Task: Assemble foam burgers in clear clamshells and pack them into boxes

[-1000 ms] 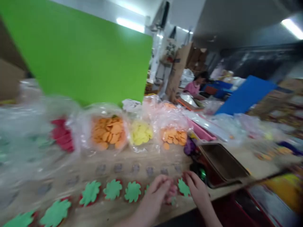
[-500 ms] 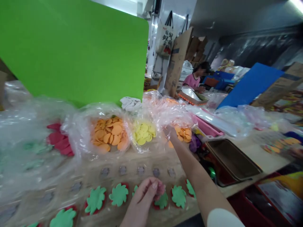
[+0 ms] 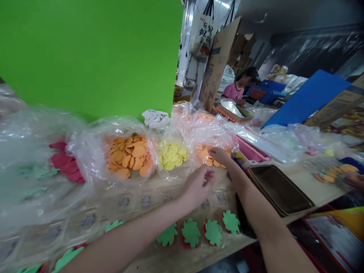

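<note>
Since your right hand (image 3: pixel 219 156) touches the orange foam discs (image 3: pixel 205 155) in a plastic bag (image 3: pixel 209 131) and your left hand (image 3: pixel 196 187) hangs apart, just beside it, grip unclear on both: discs look light, soft, floppy. Pinch by the edge, singly.
</note>
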`<state>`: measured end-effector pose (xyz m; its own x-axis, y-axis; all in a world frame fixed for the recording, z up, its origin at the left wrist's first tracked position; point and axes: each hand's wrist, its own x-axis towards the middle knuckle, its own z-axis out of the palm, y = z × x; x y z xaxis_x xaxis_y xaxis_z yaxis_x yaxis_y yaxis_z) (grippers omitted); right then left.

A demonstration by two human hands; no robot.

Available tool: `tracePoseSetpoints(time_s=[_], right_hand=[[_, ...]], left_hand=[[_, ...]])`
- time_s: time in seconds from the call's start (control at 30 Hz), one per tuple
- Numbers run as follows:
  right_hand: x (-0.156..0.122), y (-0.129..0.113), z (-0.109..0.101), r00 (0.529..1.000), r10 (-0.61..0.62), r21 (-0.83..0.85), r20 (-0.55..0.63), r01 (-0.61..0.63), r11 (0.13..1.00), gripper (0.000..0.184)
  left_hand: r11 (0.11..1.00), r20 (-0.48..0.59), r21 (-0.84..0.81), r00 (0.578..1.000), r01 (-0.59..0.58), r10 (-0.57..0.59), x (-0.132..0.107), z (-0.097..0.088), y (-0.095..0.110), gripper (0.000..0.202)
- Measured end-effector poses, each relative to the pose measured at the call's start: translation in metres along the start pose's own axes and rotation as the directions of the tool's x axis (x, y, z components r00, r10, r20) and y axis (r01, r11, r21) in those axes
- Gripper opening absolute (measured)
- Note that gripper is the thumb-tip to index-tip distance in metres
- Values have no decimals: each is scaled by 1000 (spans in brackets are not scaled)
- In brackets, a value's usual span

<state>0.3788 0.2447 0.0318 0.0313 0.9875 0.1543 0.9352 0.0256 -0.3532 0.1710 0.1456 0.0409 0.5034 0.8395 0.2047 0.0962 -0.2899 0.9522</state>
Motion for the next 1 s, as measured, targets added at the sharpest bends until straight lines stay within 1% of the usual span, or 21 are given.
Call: tracePoseSetpoints(time_s=[0.07,0.1,0.13,0.2,0.23,0.3,0.37,0.43,0.5,0.6,0.67,0.77,0.83,0.9,0.97,1.0], right_hand=[[-23,18,-9,999,27,39,21,-28,999,28],[-34,25,-13,999,40,65,6,-41,997,30],[-43,31,-17,999,51,93,-12,-50,994,31],[-57,37,-22,998,64,133,-18,-61,989,31],[-61,38,-23,998,60,139,8,-60,988,30],[-65,34,-22,993,16,115,117,-29,993,27],[-64,27,-23,981,-29,54,190,19,998,24],[-62,22,-27,982,-27,-12,186,30,999,24],[-63,23,-36,989,17,-27,146,-13,1000,25],[-76,33,-53,993,69,64,98,-75,995,31],[-89,45,-63,994,62,137,86,-73,988,33],[-102,62,-68,996,68,177,60,-77,981,33],[-104,69,-65,991,119,126,53,-125,984,32],[-100,66,-55,982,156,32,105,-160,987,29],[-92,55,-42,974,152,-50,168,-146,988,25],[-85,47,-34,974,140,-74,181,-128,989,22]], left_hand=[[981,-76,195,997,16,-1,9,-26,-18,19],[945,-128,321,992,55,-14,14,-42,-29,20],[877,-182,464,982,126,-45,18,-57,-42,21],[792,-233,566,966,231,-115,26,-85,-68,25],[756,-235,599,960,265,-150,29,-95,-80,27],[703,-214,647,955,296,-206,33,-109,-98,32],[651,-185,698,953,299,-241,33,-115,-108,32],[615,-153,739,957,276,-246,30,-116,-112,29],[602,-106,767,969,223,-224,26,-113,-111,26],[600,-32,790,985,130,-171,17,-108,-109,20],[599,-2,796,990,87,-141,13,-107,-106,18],[605,7,794,996,47,-88,12,-107,-98,24],[611,-30,791,999,38,-23,15,-104,-84,29],[615,-102,788,992,34,77,17,-93,-63,32],[630,-148,776,968,-15,205,16,-70,-36,31],[637,-128,768,955,-74,266,15,-54,-24,30]])
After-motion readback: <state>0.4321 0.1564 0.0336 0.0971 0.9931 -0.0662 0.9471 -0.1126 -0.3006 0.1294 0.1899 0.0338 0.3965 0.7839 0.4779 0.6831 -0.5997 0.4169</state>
